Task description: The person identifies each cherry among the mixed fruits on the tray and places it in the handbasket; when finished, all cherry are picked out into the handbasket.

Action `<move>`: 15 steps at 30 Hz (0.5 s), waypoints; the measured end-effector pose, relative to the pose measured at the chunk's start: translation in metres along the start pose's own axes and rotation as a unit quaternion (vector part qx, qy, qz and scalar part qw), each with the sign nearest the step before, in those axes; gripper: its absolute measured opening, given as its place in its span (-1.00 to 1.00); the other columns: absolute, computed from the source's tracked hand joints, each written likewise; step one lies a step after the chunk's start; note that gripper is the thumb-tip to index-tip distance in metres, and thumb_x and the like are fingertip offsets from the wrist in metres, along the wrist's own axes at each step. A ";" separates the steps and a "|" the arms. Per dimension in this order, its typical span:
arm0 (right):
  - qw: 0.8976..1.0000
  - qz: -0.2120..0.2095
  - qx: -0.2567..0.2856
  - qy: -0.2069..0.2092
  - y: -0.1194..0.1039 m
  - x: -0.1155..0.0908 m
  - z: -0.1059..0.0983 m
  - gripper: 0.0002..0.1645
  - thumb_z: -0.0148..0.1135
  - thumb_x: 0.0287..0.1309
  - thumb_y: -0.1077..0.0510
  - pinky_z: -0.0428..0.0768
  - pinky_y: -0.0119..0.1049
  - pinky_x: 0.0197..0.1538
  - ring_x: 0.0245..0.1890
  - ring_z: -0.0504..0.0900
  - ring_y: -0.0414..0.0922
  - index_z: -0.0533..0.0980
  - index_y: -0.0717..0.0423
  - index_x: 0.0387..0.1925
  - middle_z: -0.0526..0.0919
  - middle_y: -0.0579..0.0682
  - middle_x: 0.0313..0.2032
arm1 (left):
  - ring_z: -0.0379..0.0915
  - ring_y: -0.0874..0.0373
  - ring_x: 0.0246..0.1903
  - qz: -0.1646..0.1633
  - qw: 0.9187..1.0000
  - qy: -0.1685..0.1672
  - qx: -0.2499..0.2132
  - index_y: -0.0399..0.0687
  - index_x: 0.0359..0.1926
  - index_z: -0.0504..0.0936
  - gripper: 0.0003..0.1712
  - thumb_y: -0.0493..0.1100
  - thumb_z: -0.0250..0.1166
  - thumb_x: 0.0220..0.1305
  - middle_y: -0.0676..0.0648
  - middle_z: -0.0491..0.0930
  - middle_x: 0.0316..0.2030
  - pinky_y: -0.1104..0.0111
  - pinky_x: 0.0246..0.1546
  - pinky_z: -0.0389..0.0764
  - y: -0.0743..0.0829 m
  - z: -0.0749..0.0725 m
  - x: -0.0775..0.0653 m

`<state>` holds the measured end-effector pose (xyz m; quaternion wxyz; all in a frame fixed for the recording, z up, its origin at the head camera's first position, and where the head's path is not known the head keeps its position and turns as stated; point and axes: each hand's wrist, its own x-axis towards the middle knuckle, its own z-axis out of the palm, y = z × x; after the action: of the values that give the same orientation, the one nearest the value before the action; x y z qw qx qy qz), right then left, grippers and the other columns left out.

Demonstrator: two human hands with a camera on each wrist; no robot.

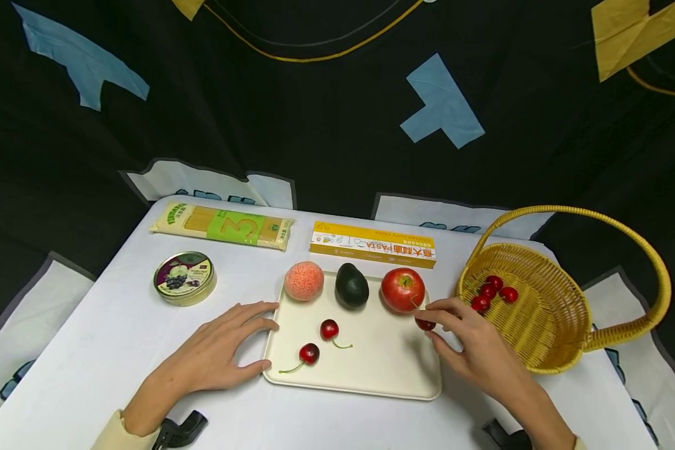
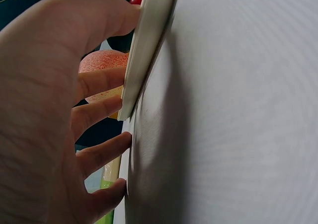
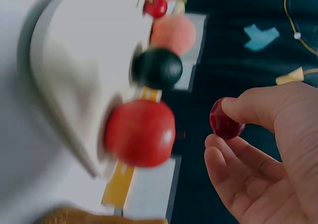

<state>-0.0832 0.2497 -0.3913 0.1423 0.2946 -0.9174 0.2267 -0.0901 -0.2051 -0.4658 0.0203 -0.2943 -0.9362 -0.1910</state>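
Between thumb and fingertips my right hand (image 1: 472, 340) pinches a dark red cherry (image 3: 226, 118), held above the right side of a cream tray (image 1: 382, 369). My left hand (image 1: 216, 350) has its fingers spread, thumb and fingertips at the tray's left rim. Two stemmed cherries lie on the tray: one cherry (image 1: 329, 329) near the middle, another cherry (image 1: 309, 354) closer to the front. Along the tray's back sit a speckled pink-orange round fruit (image 1: 304, 281), a dark green avocado (image 1: 351, 286) and a red apple (image 1: 403, 290).
Right of the tray stands a yellow wicker basket (image 1: 562, 319) with a tall arched handle, several cherries (image 1: 488, 289) inside. Behind the tray lies a yellow-white pasta box (image 1: 373, 244). A spaghetti packet (image 1: 222, 225) and a round tin (image 1: 184, 278) are at the left back.
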 end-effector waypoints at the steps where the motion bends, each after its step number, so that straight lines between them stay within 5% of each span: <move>1: 1.000 0.005 -0.004 0.007 0.003 -0.001 -0.003 -0.38 0.66 -0.01 0.38 0.87 -0.19 -0.12 -0.06 0.71 -0.14 0.74 -0.13 0.09 0.70 -0.09 0.03 | 0.33 0.02 0.52 0.000 1.000 0.000 0.000 0.27 0.23 0.67 -0.40 0.23 0.56 0.20 0.10 0.37 0.56 -0.11 0.57 0.35 0.000 0.000 0.000; 15: 0.996 0.063 -0.025 0.066 0.032 -0.011 -0.029 -0.44 0.72 -0.03 0.31 0.60 -0.75 -0.14 -0.27 0.69 -0.20 0.73 -0.04 0.05 0.74 -0.10 -0.01 | 0.33 0.01 0.52 -0.006 1.000 -0.005 -0.004 0.27 0.23 0.67 -0.40 0.22 0.56 0.20 0.10 0.37 0.56 -0.13 0.57 0.34 0.001 0.000 0.001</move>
<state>-0.0903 0.2928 -0.3812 0.1951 0.2170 -0.9280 0.2316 -0.0903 -0.2043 -0.4652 0.0134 -0.2898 -0.9372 -0.1935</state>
